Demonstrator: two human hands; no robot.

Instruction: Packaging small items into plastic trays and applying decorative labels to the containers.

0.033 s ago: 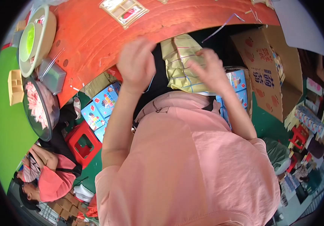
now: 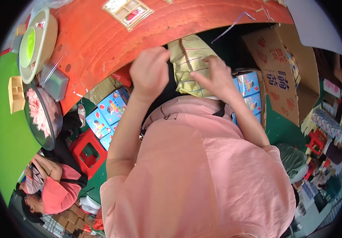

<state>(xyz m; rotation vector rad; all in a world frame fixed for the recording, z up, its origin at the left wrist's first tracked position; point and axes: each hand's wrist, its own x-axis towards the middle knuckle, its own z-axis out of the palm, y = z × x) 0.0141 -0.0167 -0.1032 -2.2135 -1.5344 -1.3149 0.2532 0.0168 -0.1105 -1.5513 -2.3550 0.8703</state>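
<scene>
Over the lap, near the table's front edge, both my hands are raised. My left hand (image 2: 150,75) is smeared by motion, its back toward me and its fingers bent away to the right, so whether it holds anything is hidden. My right hand (image 2: 218,79) has its thumb and fingers apart, with nothing visible in it. It hovers over or beside a creased yellow checked cloth (image 2: 182,59) on my lap; I cannot tell whether it touches it. Beyond lies the red-orange wooden table (image 2: 99,39), bearing a clear compartment tray (image 2: 128,14) with a small red piece inside.
Blue printed boxes (image 2: 111,109) stand at left, more blue boxes (image 2: 248,85) at right beside an open cardboard carton (image 2: 272,71). A red stool (image 2: 87,152), a bowl of pink pieces (image 2: 40,115) and a pale green basin (image 2: 50,43) are leftward. Seated people (image 2: 56,190) are lower left.
My left hand has shifted slightly right and toward me. My right hand has moved a little left and lower, its fingers still spread. The surroundings are nearly unchanged.
</scene>
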